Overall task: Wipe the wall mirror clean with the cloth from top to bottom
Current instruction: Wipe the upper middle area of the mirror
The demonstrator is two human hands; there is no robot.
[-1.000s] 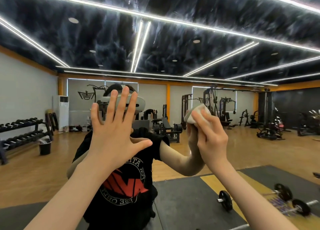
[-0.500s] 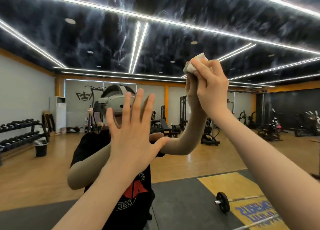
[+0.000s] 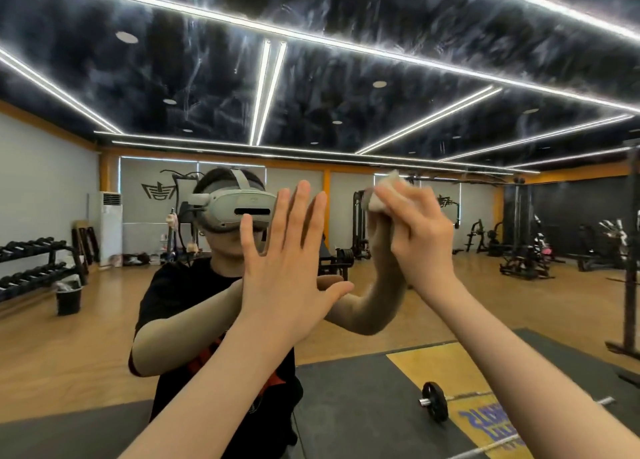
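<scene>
Hands: left hand [image 3: 287, 271], fingers straight and spread, palm flat toward the wall mirror [image 3: 104, 78], holding nothing. Right hand [image 3: 420, 237], raised at about the same height just to the right, fingers curled round the cloth [image 3: 382, 194] and pressing it to the glass; hand and cloth are motion-blurred.

Wall mirror: fills the whole view; faint streaks and smears show across its upper part, over the reflected dark ceiling and its white light strips.

Reflected room: gym hall with wood floor, grey and yellow mats, grey walls with orange trim.

Reflected person: black T-shirt with a red print, white headset [image 3: 239, 211] over the eyes, both arms lifted to meet the real ones at the glass.

Dumbbell rack [image 3: 34, 268]: far left, two loaded tiers.

Air-conditioner unit [image 3: 110, 226]: white, upright, against the back wall.

Weight machines [image 3: 526, 251]: dark frames, right background.

Bin [image 3: 68, 297]: black, beside the rack.

Barbell [image 3: 436, 401]: on the mat, lower right, one black plate showing.

Cloth: small white wad, mostly hidden by the fingers, at mid-height of the view.
</scene>
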